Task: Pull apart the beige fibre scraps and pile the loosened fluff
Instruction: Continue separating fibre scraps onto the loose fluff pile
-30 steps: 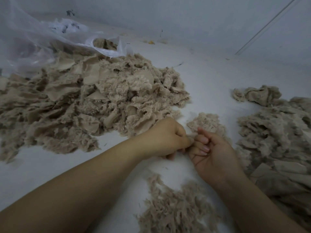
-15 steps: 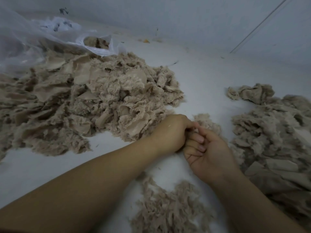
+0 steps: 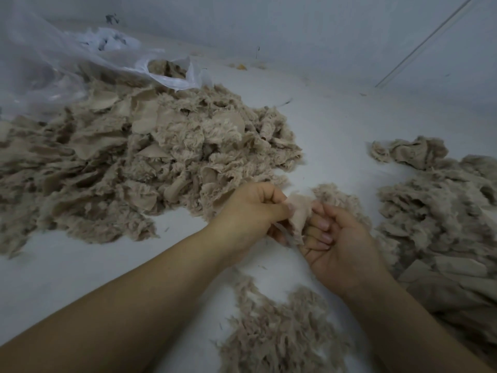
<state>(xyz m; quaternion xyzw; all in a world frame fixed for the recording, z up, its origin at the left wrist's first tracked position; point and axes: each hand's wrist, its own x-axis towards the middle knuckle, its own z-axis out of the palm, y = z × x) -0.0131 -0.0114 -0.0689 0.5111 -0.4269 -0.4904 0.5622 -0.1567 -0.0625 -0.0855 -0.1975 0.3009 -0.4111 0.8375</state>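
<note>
Left hand: we saw the left hand (image 3: 250,211) knuckles-up, fingers curled, pinching the left edge of a beige scrap (image 3: 298,215); its forearm came in from the lower left corner of the view.
Right hand: the right hand (image 3: 336,246) lay palm-up, fingers curled inward, gripping the scrap's right edge; its forearm entered from the lower right.
Scrap held: the beige scrap hung between the two hands just above the white surface (image 3: 330,125), its long axis running roughly away from us, broad end at the far side and tapering toward us.
Thread: a thin pale strand (image 3: 282,232) trailed from the scrap under the left hand's fingers; we could not tell what it was fixed to.
Small tuft: a fluffy clump (image 3: 336,195) sat on the surface just beyond the right hand.
Near pile: loosened fluff (image 3: 277,332) lay heaped at the surface's near edge, between the two forearms.
Left heap: a large heap of scraps (image 3: 139,162) covered the left side, touching the left hand's far side.
Right heap: another heap (image 3: 441,216) ran along the right edge, just beside the right hand.
Bag: a clear plastic bag (image 3: 88,65) lay at the far left corner, its mouth over the left heap.
</note>
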